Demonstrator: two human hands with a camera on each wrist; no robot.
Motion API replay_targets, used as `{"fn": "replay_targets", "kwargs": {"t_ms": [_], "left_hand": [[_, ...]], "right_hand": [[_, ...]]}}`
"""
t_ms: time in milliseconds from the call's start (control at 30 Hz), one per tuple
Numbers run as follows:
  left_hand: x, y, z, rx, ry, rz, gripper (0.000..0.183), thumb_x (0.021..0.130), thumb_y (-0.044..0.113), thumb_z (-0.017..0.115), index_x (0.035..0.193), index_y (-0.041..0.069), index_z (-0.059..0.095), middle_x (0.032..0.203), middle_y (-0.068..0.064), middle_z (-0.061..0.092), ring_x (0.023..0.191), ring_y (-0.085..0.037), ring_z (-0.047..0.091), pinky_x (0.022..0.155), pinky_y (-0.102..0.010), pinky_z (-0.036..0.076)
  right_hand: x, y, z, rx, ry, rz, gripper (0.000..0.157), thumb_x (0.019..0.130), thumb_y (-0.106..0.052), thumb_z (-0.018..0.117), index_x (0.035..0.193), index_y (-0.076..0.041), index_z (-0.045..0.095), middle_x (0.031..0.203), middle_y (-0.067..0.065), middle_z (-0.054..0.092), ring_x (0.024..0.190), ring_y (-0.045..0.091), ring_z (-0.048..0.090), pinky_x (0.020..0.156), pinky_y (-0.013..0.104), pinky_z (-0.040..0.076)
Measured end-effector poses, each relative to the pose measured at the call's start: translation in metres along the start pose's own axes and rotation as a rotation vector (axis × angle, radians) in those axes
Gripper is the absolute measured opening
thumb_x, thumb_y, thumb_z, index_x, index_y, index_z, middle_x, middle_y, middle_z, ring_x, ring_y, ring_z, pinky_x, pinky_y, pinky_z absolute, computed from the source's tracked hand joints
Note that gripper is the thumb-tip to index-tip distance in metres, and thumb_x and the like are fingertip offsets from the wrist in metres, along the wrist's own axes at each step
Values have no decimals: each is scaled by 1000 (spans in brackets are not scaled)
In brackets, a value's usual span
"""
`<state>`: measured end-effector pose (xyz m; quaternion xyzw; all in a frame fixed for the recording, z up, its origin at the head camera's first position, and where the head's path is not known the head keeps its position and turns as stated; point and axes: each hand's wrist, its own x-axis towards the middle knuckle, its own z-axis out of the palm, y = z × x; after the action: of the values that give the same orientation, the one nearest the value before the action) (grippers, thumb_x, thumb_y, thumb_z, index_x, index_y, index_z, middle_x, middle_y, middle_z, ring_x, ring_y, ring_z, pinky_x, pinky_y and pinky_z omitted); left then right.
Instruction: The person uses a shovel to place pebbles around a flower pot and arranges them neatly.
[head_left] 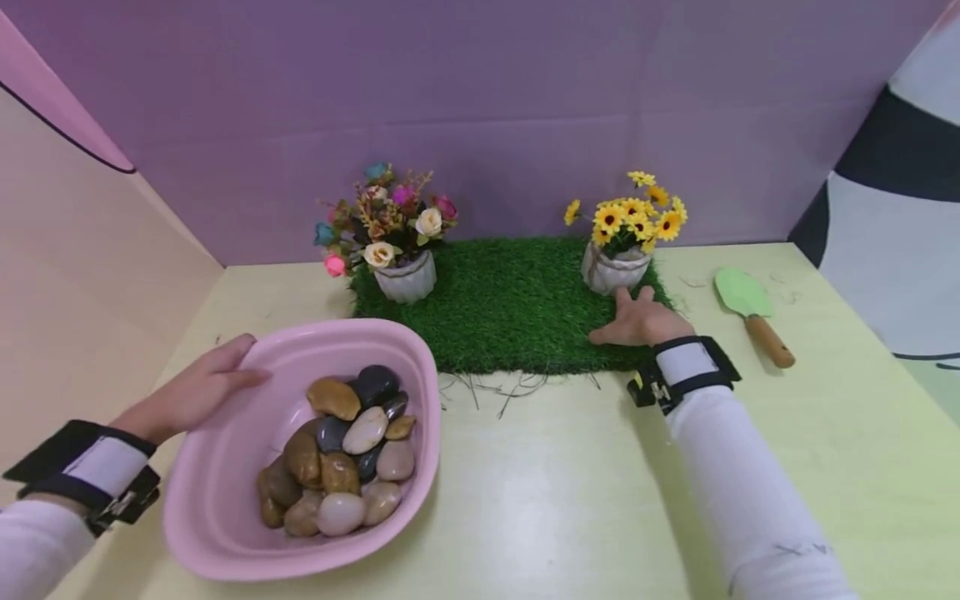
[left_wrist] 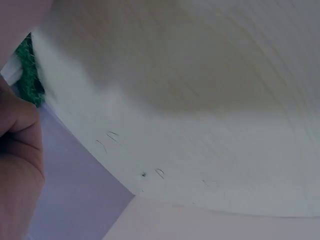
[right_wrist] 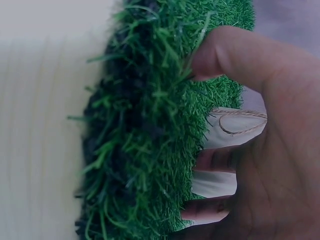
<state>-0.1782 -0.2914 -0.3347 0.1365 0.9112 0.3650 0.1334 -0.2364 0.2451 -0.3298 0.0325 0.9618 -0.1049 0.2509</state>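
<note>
Pink basin (head_left: 217, 492) in left hand (head_left: 198, 389)

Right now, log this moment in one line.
left hand: grips pink basin | basin: holds smooth stones | right hand: touches artificial grass mat | garden trowel: unheld

Between mixed-flower pot (head_left: 407, 281) and yellow-flower pot (head_left: 615, 271) the grass mat (head_left: 510, 304) is free; the pink basin (head_left: 217, 487) obstructs near left.

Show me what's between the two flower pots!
In the head view, just a bare stretch of grass mat lies between the mixed-flower pot and the yellow-flower pot.
</note>
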Motion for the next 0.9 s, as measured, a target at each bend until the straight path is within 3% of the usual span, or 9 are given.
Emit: {"fn": "replay_targets", "kwargs": {"t_ms": [567,900], "left_hand": [[5,24,19,-74,-17,-44,17,102,16,46,101,1,38,77,-9,51,55,-16,60,49,-33,52],[7,34,25,3,1,-23,18,103,19,47,100,3,40,80,-9,49,62,-14,58,56,-29,49]], "right_hand": [[-3,-3,0,20,-15,6,102,93,-55,53,156,-1,-7,152,42,-18,134,64,26,107,71,29],[-2,-2,-1,11,-24,-5,103,93,-56,52,156,-1,-8,152,42,-18,135,64,22,107,72,27]]}}
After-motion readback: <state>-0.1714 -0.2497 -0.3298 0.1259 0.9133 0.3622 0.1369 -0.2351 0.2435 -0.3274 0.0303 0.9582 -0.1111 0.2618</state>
